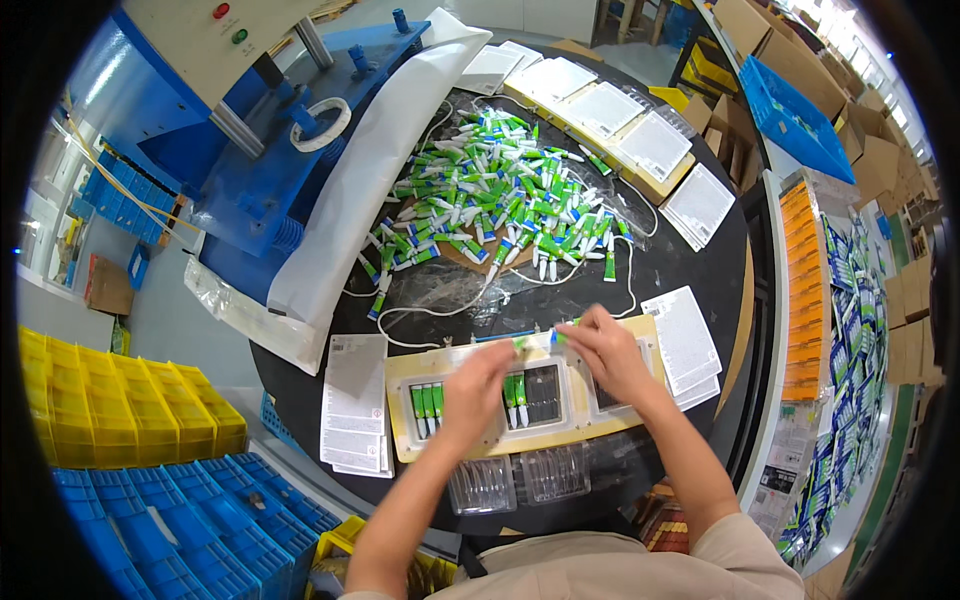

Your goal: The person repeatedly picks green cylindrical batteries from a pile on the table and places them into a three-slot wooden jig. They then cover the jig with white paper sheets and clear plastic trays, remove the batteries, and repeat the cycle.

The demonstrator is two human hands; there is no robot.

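Observation:
My left hand [474, 392] is closed in a pinch over the yellow-framed tray fixture [397, 408], with the green end of a small tube [519, 343] showing past its fingertips. To its right, my right hand [608, 348] pinches another small tube [558, 338], whose blue and green part shows at the fingers. Clear compartments in the fixture hold white-capped green tubes [427, 402] to the left of my left hand. Beside that hand's right edge lie more such tubes [515, 398]. My left hand and wrist hide part of the fixture.
Beyond the fixture lies a large heap of green-and-white tubes [500, 190] among a white cord. Printed cards [352, 405] flank the fixture; clear plastic trays [483, 487] lie before it. A second yellow fixture [655, 185] stands at the back right. A blue machine [240, 200] borders the left.

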